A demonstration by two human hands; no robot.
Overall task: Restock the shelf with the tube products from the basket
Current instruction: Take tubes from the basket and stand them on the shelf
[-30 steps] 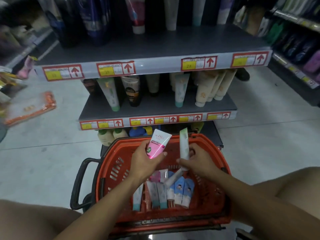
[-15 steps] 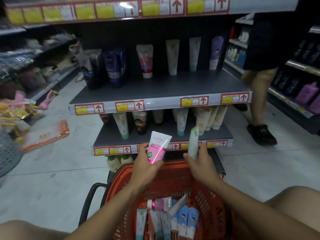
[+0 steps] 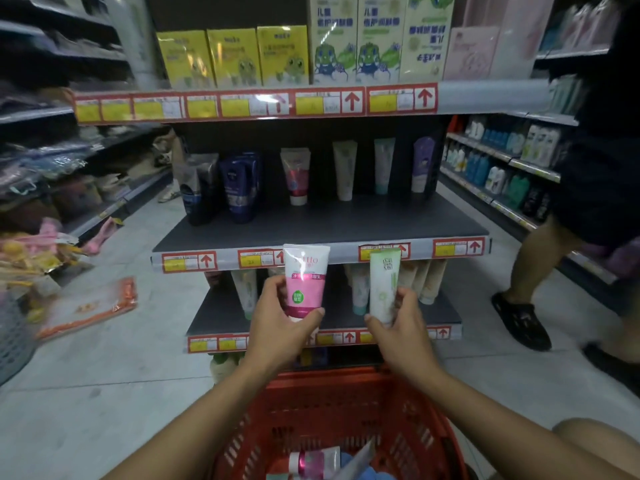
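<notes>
Seen from the head camera, two bare forearms are raised in front of a grey store shelf (image 3: pixel 322 226). A pink and white tube (image 3: pixel 304 280) is gripped upright, crimped end up, by the left hand (image 3: pixel 282 322), with the thumb on its right side and the fingers curled behind it. A pale green tube (image 3: pixel 383 284) is held upright by the right hand (image 3: pixel 398 327), pinched near its lower end between thumb and fingers. Both tubes are level with the shelf's front edge, where red and yellow price labels are fixed.

On the shelf, well back from the edge, dark blue tubes (image 3: pixel 239 187) stand at the left, and a pink, a white, a green and a purple tube stand apart in a row to the right. Boxes printed with cartoon figures are lined up on the shelf above.

A red basket (image 3: pixel 346 403) sits below the forearms; more tubes (image 3: pixel 317 460) lie in its bottom. At the right, another person's leg and a black shoe (image 3: pixel 521 322) are seen on the grey floor.
</notes>
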